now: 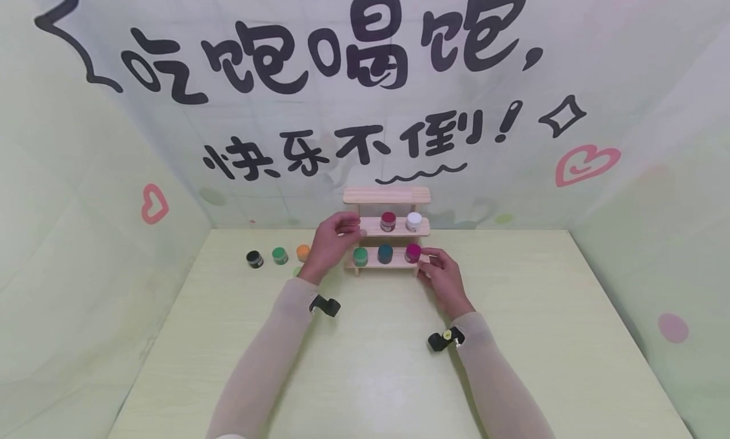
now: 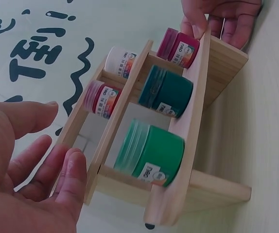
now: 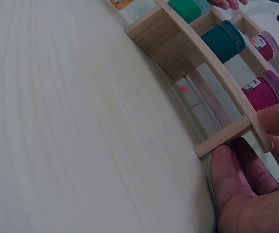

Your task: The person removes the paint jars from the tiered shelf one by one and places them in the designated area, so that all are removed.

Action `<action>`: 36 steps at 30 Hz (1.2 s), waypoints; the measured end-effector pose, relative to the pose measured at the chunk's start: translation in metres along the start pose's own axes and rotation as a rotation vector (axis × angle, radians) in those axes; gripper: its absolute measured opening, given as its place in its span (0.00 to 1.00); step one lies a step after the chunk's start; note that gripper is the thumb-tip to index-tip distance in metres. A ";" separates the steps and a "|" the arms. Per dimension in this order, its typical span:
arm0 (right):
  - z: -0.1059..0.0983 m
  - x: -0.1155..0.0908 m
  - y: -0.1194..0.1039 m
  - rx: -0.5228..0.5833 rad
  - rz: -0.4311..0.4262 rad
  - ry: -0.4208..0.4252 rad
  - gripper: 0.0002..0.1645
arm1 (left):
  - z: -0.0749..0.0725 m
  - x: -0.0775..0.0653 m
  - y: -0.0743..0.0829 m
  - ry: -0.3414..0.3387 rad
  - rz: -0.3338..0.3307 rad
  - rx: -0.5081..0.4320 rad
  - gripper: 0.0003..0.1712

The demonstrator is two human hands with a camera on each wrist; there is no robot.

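A three-tier wooden display rack point(image 1: 386, 196) stands against the back wall. My left hand point(image 1: 333, 239) is at the left end of its middle shelf, thumb apart from loosely bent fingers, with nothing between them. On the right, my right hand point(image 1: 447, 284) grips the end of the bottom shelf, thumb point(image 3: 278, 118) on the front edge and fingers beneath. That shelf bears a green paint jar point(image 2: 151, 154), a teal jar point(image 2: 166, 92) and a magenta jar point(image 3: 266, 91). On the middle shelf sit a dark red jar point(image 1: 388, 222) and a white-lidded jar point(image 1: 414, 222).
Left of the rack, a black jar point(image 1: 255, 259), another green jar point(image 1: 279, 256) and an orange jar point(image 1: 303, 253) stand in a row on the pale table point(image 1: 371, 363). The orange one is close to my left wrist. Behind hangs a printed cloth point(image 1: 319, 109) with black lettering.
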State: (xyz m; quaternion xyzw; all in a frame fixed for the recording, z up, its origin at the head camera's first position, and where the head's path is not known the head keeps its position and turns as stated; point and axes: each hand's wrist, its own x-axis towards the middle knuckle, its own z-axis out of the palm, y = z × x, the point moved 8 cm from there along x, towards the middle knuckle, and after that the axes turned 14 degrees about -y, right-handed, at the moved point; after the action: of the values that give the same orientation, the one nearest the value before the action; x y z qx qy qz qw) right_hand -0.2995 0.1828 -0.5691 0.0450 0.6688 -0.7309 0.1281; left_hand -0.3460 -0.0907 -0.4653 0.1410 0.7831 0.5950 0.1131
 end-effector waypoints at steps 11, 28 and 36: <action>0.003 -0.002 -0.001 -0.008 0.007 0.000 0.23 | 0.018 0.020 0.004 -0.027 0.000 -0.019 0.27; 0.004 -0.003 -0.003 0.003 -0.001 -0.007 0.23 | 0.040 0.038 0.013 -0.013 -0.066 0.160 0.32; 0.003 -0.004 -0.002 -0.001 0.017 0.002 0.22 | 0.043 0.041 0.015 -0.025 -0.076 0.253 0.24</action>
State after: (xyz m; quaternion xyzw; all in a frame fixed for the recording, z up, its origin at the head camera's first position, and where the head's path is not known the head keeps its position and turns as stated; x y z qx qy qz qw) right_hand -0.2961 0.1802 -0.5664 0.0513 0.6689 -0.7295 0.1335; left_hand -0.3680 -0.0336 -0.4628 0.1320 0.8552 0.4850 0.1268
